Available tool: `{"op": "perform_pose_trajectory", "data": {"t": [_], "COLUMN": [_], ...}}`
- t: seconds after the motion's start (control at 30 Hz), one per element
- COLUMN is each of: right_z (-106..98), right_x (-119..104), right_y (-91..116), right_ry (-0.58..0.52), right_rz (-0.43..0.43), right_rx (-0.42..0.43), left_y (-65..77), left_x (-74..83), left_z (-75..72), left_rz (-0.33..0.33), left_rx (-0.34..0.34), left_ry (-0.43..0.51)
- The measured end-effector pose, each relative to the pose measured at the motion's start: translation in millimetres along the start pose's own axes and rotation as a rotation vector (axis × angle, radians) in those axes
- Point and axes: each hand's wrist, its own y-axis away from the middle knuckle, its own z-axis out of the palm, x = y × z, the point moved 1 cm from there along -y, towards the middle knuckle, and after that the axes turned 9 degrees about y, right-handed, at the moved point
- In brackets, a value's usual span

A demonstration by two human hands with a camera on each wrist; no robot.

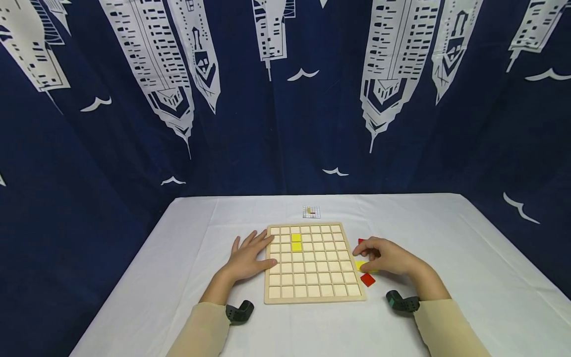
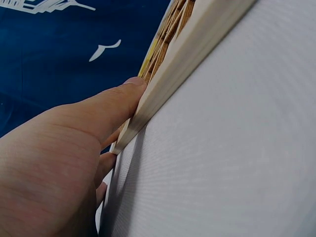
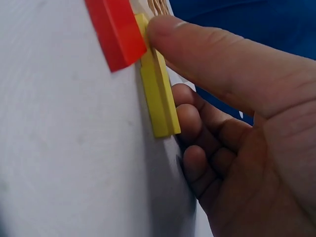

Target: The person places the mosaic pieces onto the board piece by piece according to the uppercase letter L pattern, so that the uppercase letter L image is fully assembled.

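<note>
A wooden grid board (image 1: 315, 301) lies on the white cloth with two yellow square tiles, one (image 1: 296, 237) directly behind the other (image 1: 296, 247). My left hand (image 1: 247, 258) rests on the board's left edge, fingers spread, thumb over the frame. Beside the right edge, my right hand (image 1: 387, 255) hovers low over loose tiles with its fingers bent. Its thumb tip is at a yellow tile (image 3: 160, 108), and a gap shows between thumb and index finger. One red tile (image 1: 368, 280) lies in front of that thumb; another red tile (image 1: 361, 241) is partly hidden behind the fingers.
A small printed grid card (image 1: 311, 212) lies behind the board. The white table (image 1: 250, 210) ends at a dark blue curtain (image 1: 276, 148) with white buildings and birds. Black wrist-worn devices sit at the left cuff (image 1: 240, 311) and right cuff (image 1: 403, 301).
</note>
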Motion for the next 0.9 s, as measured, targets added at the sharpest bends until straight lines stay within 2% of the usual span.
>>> {"op": "perform_pose_trajectory", "data": {"t": [0.27,0.57,0.9], "right_z": [2.5,6.0,8.0], "right_x": [-0.5,1.7,4.8], "right_y": [0.4,-0.9,-0.3], "right_ry": [0.015,0.031,0.007], "right_rz": [0.006,0.043,0.028], "right_rx": [-0.001,0.073,0.112], "left_y": [0.1,-0.7,0.6], "left_x": [-0.2,-0.3,1.4], "left_z": [0.2,1.1,0.4], "left_rz": [-0.004,-0.001,-0.012], "left_rx": [0.007,0.011,0.012], "left_ry": [-0.004,-0.002,0.008]}}
